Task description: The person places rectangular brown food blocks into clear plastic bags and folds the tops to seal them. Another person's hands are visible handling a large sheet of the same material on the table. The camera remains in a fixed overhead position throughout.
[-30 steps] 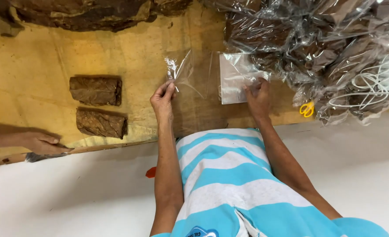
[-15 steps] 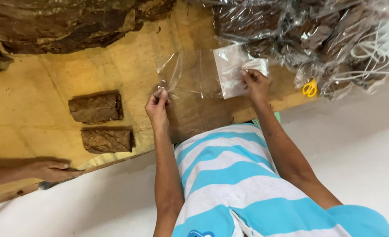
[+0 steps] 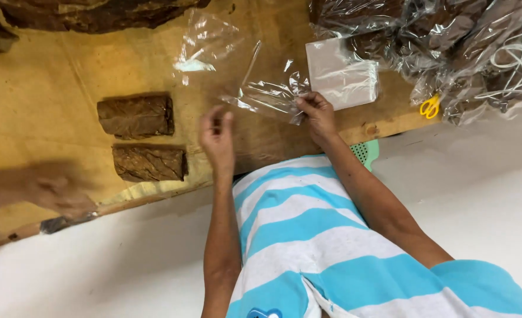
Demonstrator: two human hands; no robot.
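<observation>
The right hand [image 3: 317, 115] pinches one edge of a clear plastic bag [image 3: 267, 94], thumb and fingers closed on the film. The bag hangs crumpled just above the yellow-brown table [image 3: 49, 88], near its front edge. The left hand [image 3: 216, 138] is raised beside it, apart from the bag, fingertips drawn together in a loose pinch; motion blur prevents telling whether it holds anything. A second clear bag [image 3: 205, 44] lies flat farther back on the table. A stack of flat clear bags [image 3: 340, 76] rests just beyond the right hand. Two brown rectangular blocks [image 3: 137, 116] lie side by side at the left. A pile of bagged brown blocks [image 3: 449, 41] occupies the far right, with yellow scissors [image 3: 430, 106] at its foot. Another person's hand [image 3: 55, 191], blurred, rests at the table's left edge.
</observation>
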